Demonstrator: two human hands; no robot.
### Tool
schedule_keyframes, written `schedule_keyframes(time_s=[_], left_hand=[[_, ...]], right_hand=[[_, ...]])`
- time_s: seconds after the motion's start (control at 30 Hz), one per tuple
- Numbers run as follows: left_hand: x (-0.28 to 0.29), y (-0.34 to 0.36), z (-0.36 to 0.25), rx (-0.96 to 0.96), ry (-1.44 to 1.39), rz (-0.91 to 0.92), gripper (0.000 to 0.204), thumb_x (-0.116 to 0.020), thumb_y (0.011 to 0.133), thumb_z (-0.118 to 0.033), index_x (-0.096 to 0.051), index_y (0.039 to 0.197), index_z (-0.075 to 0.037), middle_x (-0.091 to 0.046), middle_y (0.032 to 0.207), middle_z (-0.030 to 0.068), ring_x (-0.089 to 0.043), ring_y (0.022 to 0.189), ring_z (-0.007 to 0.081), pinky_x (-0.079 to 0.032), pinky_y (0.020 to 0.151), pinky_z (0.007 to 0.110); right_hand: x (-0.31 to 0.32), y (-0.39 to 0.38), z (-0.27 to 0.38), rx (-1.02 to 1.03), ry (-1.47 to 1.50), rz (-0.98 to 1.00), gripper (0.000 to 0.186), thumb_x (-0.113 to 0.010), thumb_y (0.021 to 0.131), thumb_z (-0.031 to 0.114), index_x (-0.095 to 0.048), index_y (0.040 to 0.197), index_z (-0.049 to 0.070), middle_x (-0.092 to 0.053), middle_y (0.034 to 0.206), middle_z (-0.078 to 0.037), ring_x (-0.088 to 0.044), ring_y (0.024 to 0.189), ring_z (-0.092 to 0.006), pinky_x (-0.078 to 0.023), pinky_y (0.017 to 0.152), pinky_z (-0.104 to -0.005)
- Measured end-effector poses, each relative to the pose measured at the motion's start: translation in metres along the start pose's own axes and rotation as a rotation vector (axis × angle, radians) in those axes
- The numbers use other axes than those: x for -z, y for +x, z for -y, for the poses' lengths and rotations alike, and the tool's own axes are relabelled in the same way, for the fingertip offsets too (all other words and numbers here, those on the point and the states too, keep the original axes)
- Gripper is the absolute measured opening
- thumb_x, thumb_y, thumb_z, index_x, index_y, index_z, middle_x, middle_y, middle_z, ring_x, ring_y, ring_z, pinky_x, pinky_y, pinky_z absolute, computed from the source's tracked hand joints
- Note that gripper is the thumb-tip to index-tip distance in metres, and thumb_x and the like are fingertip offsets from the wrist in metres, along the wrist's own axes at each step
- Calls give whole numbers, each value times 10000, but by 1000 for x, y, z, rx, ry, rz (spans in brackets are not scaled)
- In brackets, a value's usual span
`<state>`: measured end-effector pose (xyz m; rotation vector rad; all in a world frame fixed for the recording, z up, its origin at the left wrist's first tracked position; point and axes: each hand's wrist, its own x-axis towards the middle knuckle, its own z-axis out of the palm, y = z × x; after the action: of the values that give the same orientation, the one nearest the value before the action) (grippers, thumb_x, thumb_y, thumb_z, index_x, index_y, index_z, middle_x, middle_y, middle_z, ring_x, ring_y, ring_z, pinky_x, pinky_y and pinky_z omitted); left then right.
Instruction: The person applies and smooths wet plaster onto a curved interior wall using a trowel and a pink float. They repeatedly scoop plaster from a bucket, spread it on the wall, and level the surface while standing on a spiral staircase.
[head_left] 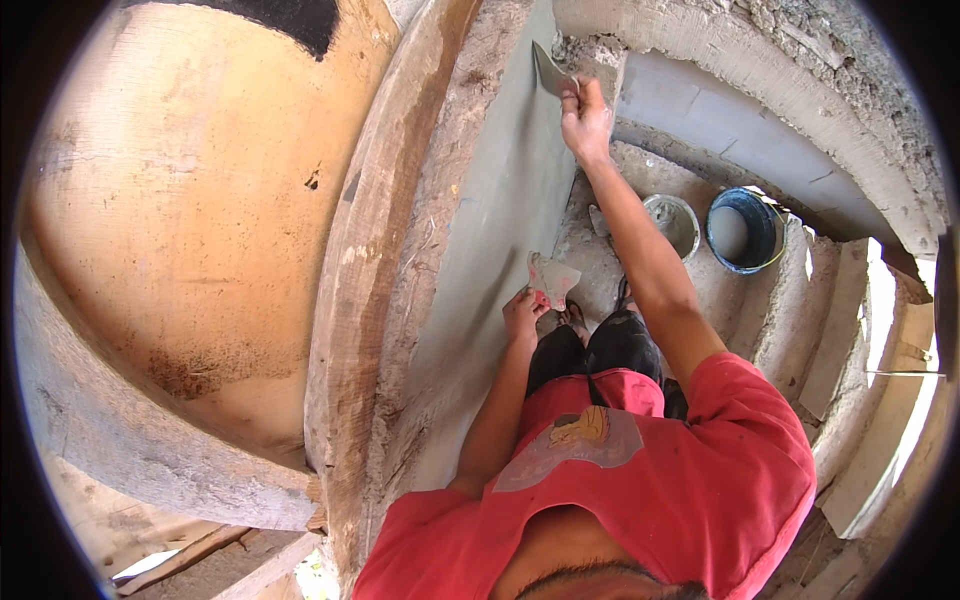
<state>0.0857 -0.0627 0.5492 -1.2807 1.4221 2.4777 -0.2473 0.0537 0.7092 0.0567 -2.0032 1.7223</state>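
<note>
Scraper blade: a grey blade [551, 74] at the far end of the smooth grey wall [497, 215], its edge close against the surface; contact is hard to tell.
Right hand: the right hand [588, 122] grips the blade, arm stretched forward.
Left hand: the left hand [522, 314] pinches a flat, red-marked piece [553, 281] beside the wall, lower down.
Buckets: a pale bucket [690, 220] and a blue bucket [769, 232], side by side beyond the feet.
Left of wall: a curved-looking wooden beam [362, 260].
</note>
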Motion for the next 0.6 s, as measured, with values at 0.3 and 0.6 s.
schedule_keyframes(time_s=[0.3, 0.6], left_hand=[[8, -7, 4, 38, 212, -24, 135, -614, 1016, -150, -644, 1077, -34, -682, 950, 47, -669, 839, 172, -560, 743, 339], [2, 16, 7, 140, 110, 24, 136, -579, 1038, -105, -658, 963, -23, -688, 872, 74, -670, 758, 176, -560, 721, 309]], right_hand=[[30, -185, 70, 55, 120, 370, 613, -557, 852, -112, -592, 1435, 72, -713, 1197, -185, -741, 932, -269, -593, 843, -341], [143, -234, 9, -306, -118, 340, 277, -605, 1020, 49, -645, 1291, 3, -748, 1078, -177, -715, 907, -151, -581, 792, -312]])
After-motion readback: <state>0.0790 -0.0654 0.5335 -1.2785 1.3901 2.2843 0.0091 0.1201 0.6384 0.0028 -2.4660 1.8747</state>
